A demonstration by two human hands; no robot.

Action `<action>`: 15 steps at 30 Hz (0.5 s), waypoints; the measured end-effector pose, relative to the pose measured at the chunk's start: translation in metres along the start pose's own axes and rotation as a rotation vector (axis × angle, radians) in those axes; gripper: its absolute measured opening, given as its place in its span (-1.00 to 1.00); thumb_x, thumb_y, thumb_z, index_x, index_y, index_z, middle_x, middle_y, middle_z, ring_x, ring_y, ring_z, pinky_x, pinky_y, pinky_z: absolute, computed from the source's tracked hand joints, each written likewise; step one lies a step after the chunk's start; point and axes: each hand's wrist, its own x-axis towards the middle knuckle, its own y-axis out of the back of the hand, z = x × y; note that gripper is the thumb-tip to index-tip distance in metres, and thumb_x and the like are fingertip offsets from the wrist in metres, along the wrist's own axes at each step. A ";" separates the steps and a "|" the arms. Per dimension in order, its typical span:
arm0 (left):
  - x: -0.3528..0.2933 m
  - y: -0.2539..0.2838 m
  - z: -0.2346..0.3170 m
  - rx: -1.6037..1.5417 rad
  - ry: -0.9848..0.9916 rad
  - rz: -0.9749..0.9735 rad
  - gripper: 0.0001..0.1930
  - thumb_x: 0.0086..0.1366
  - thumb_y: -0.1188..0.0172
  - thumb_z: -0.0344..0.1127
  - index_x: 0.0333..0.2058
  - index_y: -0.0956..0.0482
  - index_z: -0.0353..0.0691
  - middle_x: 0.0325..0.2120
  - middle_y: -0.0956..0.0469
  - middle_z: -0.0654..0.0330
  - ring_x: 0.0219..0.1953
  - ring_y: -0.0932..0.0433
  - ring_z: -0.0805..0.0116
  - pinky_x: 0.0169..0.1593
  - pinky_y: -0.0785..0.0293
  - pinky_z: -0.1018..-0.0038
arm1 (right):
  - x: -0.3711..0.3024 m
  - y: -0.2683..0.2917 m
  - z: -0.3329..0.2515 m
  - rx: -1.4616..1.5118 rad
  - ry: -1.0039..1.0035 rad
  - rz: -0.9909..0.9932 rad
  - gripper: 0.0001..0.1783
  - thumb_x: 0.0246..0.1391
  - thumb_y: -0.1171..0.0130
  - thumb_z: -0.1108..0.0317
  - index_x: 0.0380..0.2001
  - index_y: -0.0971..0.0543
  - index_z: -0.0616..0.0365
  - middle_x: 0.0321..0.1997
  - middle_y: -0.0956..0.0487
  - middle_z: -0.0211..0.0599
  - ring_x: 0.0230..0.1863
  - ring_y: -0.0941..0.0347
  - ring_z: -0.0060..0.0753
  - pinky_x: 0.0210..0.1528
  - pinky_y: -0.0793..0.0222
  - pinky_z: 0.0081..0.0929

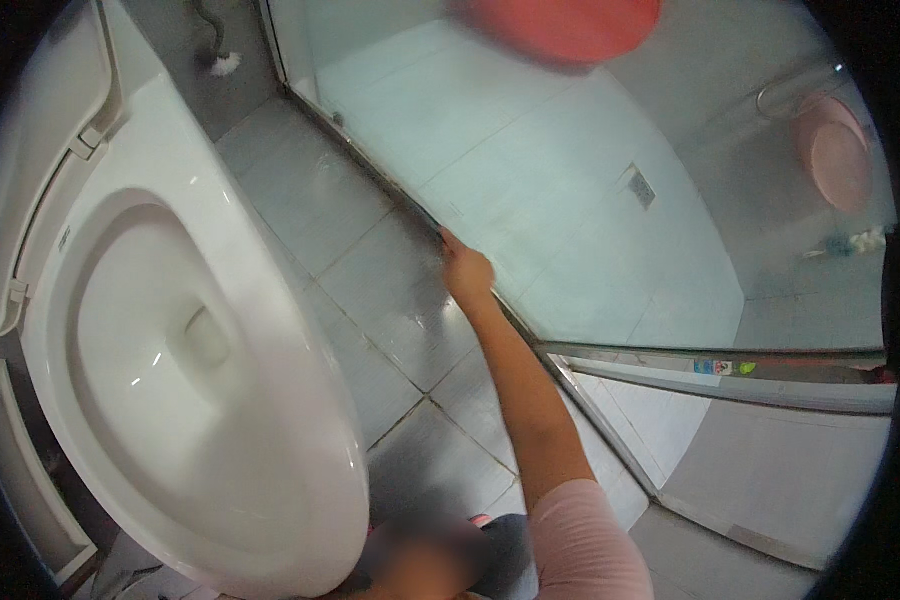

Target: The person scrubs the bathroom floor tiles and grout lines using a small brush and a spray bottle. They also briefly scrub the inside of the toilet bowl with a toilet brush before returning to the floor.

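Reaching | right hand (467, 270) closed, pressed on shower door track (390, 185) | toilet (170, 330) left of track | left hand unseen

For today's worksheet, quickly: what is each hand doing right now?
Left hand: not in view.
Right hand: closed, fingers pressed at the base of the glass shower door; anything held cannot be told.

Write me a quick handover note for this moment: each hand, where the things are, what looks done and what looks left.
Right hand: arm stretched out, grip closed at the bottom edge of the glass door, on its floor track. Whether it holds a cloth or tool cannot be told.
Left hand: not in view.
Things: toilet to the left, lid up, bowl open. Brush at the back wall. Two pink basins behind the glass.
Done: cannot judge; floor tiles look streaked near the hand.
Left: the track ahead of the hand, toward the back wall, by the look of it.
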 end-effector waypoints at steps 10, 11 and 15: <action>-0.009 0.035 -0.013 -0.007 0.125 0.023 -0.47 0.03 -0.03 0.09 -0.23 -0.42 -0.30 -0.46 -0.41 -0.01 -0.32 -0.37 0.06 -0.14 -0.23 0.11 | -0.155 0.039 0.073 0.116 -0.143 -0.014 -0.59 0.00 0.06 0.42 -0.01 -0.39 -0.06 -0.12 -0.46 -0.08 -0.08 -0.38 -0.05 -0.07 -0.28 -0.32; -0.009 0.036 -0.012 -0.035 0.129 0.002 -0.46 0.03 -0.04 0.10 -0.23 -0.42 -0.30 -0.45 -0.41 -0.01 -0.32 -0.37 0.06 -0.14 -0.22 0.10 | -0.119 0.032 0.044 0.115 -0.187 -0.069 -0.58 0.00 0.07 0.42 -0.01 -0.38 -0.05 -0.12 -0.46 -0.06 -0.08 -0.38 -0.03 -0.06 -0.28 -0.30; -0.012 0.012 -0.017 -0.012 0.128 -0.026 -0.44 0.00 -0.07 0.11 -0.19 -0.41 -0.28 -0.40 -0.42 -0.01 -0.27 -0.36 0.06 -0.11 -0.21 0.08 | 0.021 -0.028 -0.053 0.163 -0.005 -0.035 -0.60 0.01 0.15 0.38 -0.02 -0.38 -0.03 -0.03 -0.37 0.06 -0.05 -0.33 0.07 -0.02 -0.24 -0.18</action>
